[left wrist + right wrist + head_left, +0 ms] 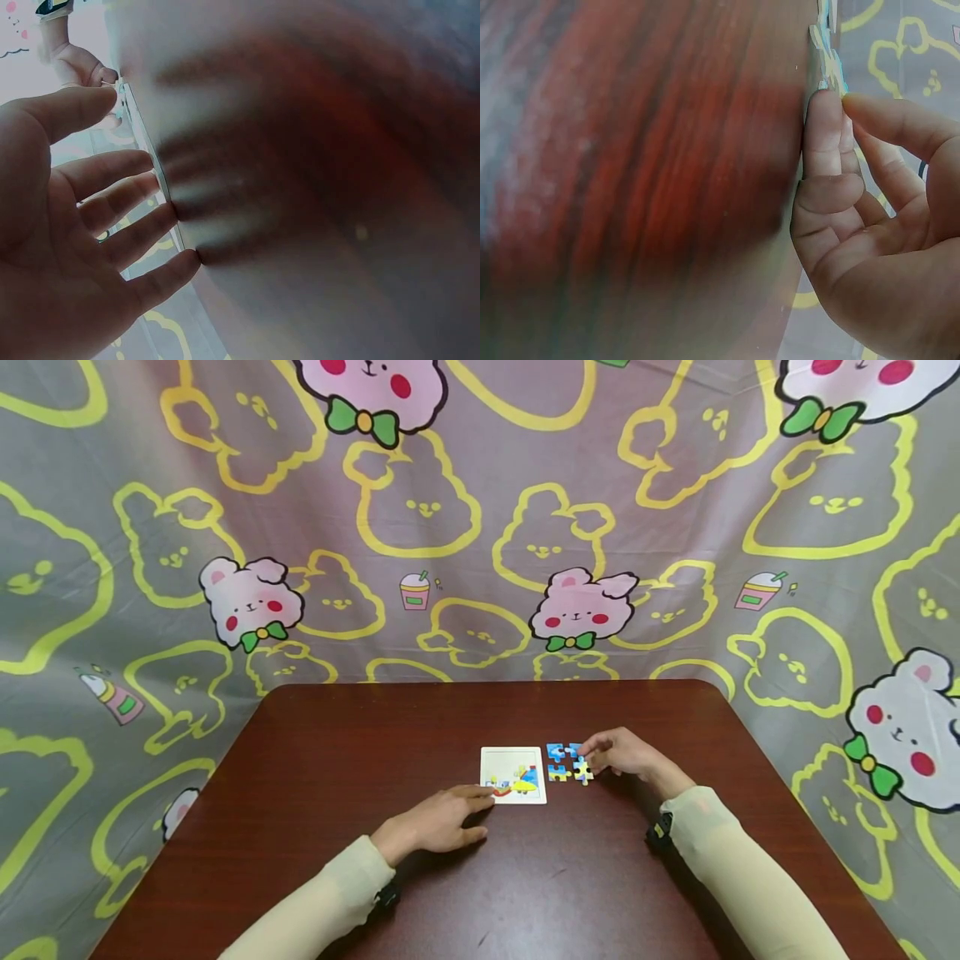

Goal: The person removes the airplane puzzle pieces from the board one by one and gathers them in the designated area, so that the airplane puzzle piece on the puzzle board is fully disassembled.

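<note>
A square white-framed puzzle board lies on the table, partly filled with coloured pieces. My left hand rests beside its left edge with fingers spread and fairly straight, fingertips touching the frame and the tabletop. To the right of the board sit several loose blue and yellow jigsaw pieces. My right hand is at the right side of this group. Its thumb and fingertips pinch the edge of a jigsaw piece, seen edge-on in the right wrist view. The fingers cover part of the upper right piece.
The dark red-brown table reaches back to a grey curtain with yellow outlines and bunny faces, which also hangs along both sides. A dark device is strapped to the right wrist and another to the left.
</note>
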The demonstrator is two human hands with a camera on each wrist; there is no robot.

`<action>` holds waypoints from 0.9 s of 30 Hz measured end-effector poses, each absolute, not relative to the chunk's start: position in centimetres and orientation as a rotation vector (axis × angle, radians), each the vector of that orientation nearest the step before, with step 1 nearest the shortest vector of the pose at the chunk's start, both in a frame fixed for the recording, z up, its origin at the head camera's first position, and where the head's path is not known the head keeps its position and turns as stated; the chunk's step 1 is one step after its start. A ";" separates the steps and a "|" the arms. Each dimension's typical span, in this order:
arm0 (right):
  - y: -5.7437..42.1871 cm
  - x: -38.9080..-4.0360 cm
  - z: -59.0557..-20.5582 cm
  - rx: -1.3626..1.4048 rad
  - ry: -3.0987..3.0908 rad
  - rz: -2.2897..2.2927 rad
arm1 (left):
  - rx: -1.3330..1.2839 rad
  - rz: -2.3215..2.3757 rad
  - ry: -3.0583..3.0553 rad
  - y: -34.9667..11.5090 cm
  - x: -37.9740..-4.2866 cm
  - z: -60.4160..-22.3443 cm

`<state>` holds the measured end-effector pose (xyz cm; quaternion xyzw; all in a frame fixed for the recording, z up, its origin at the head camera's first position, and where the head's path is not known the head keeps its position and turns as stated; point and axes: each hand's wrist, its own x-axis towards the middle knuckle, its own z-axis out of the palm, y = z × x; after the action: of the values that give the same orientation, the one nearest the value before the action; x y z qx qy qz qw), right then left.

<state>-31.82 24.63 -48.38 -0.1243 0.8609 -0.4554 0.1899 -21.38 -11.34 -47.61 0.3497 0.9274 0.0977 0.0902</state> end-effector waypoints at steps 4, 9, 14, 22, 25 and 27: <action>24.6 -31.9 -48.4 -0.355 2.427 -1.277 | 1.032 0.285 2.758 -11.4 -21.4 -47.7; 24.6 -31.9 -48.5 -0.353 2.422 -1.284 | 1.039 0.288 2.759 -11.4 -21.4 -47.7; 24.4 -31.9 -48.3 -0.328 2.430 -1.278 | 1.045 0.293 2.760 -11.4 -21.4 -47.8; 23.8 -32.0 -48.1 -0.320 2.438 -1.292 | 1.048 0.300 2.762 -11.4 -21.4 -47.8; 23.4 -32.0 -48.0 -0.335 2.428 -1.306 | 1.048 0.303 2.761 -11.5 -21.4 -47.8; 23.0 -32.0 -47.9 -0.334 2.424 -1.313 | 1.054 0.306 2.762 -11.5 -21.4 -47.8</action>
<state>-31.97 22.99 -47.91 -0.1181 0.8585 -0.4649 0.1814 -21.39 -11.50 -47.77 0.3534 0.9260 0.1027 0.0845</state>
